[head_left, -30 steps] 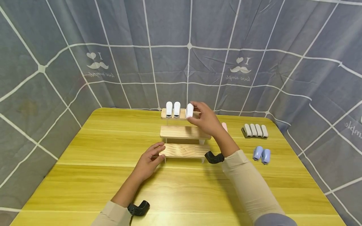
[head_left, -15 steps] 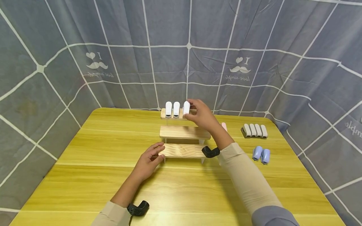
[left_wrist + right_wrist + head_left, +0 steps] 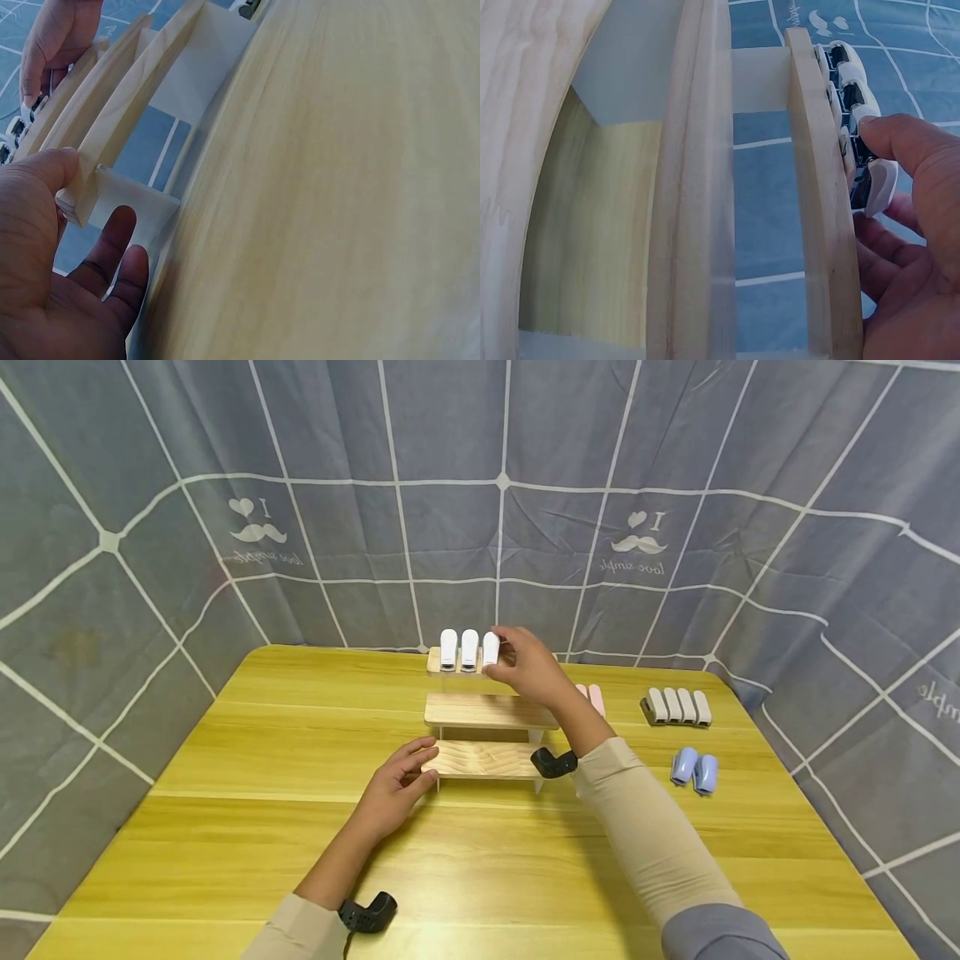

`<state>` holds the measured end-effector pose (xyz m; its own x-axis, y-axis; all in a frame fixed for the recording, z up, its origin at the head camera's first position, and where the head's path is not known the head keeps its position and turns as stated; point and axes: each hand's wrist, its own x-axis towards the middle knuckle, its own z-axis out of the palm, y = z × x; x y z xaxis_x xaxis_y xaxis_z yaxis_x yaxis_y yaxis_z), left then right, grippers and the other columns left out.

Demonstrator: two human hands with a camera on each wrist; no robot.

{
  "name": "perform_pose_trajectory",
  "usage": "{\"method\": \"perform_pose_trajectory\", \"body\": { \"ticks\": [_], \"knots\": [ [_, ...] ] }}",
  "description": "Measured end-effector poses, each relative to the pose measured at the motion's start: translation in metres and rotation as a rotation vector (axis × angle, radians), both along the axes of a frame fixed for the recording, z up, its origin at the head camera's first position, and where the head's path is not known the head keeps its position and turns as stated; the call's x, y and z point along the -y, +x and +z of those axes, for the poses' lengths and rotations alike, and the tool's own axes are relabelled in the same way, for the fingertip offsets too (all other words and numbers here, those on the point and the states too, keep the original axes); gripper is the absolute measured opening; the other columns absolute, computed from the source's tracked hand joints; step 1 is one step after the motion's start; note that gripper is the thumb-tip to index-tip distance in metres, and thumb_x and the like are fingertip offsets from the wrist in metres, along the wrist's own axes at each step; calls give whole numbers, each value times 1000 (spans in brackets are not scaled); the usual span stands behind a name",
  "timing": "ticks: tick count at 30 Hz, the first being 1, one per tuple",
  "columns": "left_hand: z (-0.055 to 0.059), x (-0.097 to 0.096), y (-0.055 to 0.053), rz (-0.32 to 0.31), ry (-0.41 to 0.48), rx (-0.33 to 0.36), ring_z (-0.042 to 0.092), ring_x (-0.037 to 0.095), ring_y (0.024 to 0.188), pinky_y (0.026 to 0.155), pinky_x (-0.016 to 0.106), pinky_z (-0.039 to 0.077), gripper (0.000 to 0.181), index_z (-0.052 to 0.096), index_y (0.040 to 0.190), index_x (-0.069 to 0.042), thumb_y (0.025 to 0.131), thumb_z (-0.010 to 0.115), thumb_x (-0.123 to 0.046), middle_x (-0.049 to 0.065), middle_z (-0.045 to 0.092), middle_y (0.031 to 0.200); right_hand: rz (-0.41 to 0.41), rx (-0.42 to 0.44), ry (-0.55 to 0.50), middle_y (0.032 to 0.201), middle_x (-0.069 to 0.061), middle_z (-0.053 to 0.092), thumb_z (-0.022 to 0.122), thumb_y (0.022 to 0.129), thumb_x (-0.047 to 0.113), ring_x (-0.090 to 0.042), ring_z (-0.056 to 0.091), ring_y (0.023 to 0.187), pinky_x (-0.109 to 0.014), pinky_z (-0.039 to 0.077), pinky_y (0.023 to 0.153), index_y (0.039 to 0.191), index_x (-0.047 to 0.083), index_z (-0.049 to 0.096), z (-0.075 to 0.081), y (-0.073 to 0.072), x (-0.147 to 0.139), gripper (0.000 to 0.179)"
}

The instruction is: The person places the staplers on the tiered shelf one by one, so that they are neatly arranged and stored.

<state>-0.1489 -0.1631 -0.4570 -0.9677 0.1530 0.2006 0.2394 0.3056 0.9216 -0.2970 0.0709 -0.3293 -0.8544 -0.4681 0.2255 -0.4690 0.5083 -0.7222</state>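
Observation:
In the head view my right hand (image 3: 534,672) holds a small white stapler (image 3: 490,647), thumb at its near end and index finger at its far end. It stands on the top tier of a three-step wooden stand (image 3: 491,711), to the right of two matching white staplers (image 3: 469,650), all in a row. The right wrist view has the thumb on the held stapler (image 3: 881,184), other fingers curled below. My left hand (image 3: 393,789) grips the left end of the lowest step (image 3: 487,762), its thumb (image 3: 56,169) against the board and two fingers loose underneath.
Right of the stand lie pink staplers (image 3: 596,697), partly behind my right arm. Farther right are a row of several grey-white staplers (image 3: 682,706) and two blue staplers (image 3: 705,774). A grey curtain (image 3: 562,535) hangs behind the wooden table (image 3: 285,735).
The right hand has moved left along the top tier with its stapler, closing the gap to the other two white ones. The left hand stays in place. More of the pink staplers shows.

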Motion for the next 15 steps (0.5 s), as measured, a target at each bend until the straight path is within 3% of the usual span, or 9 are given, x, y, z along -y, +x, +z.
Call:
{"method": "perform_pose_trajectory", "body": {
  "ticks": [15],
  "knots": [
    [1, 0, 1, -4, 4, -1, 57, 23, 119, 90, 31, 51, 42, 60, 136, -2, 98, 65, -20, 4, 48, 148, -1, 47, 13, 139, -14, 46, 74, 91, 19, -29, 51, 128, -39, 44, 103, 152, 6, 38, 3, 2, -2, 71]
  ]
}}
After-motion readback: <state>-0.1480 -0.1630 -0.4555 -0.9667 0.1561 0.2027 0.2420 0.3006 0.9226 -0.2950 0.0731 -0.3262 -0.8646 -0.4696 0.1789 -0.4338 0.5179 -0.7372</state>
